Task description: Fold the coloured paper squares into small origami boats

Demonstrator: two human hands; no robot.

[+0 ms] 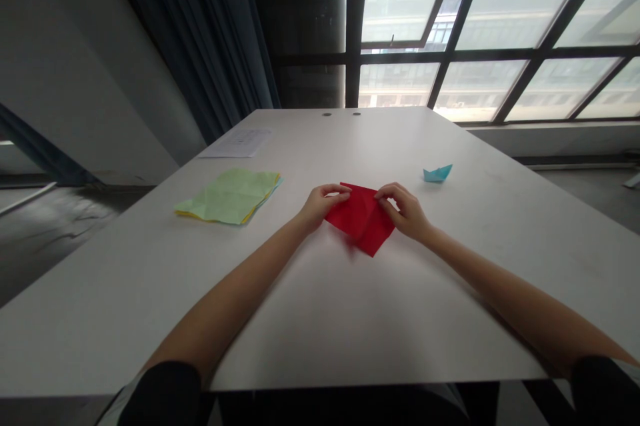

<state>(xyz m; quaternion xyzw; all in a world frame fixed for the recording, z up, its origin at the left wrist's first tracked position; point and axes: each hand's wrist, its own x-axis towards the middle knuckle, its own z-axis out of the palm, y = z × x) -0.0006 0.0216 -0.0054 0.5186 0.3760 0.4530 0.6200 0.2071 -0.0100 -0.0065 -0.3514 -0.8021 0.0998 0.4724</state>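
Note:
A creased piece of red paper is held up over the middle of the white table, its lower corner pointing toward me. My left hand pinches its upper left edge between thumb and fingers. On the upper right edge, my right hand has a similar pinch. Part of the paper's lower left is blurred. The fingertips behind the paper are hidden.
Left of my hands lies a stack of creased green, yellow and blue paper. Farther back on the left is a printed white sheet. A small folded blue paper boat sits to the right on the white table.

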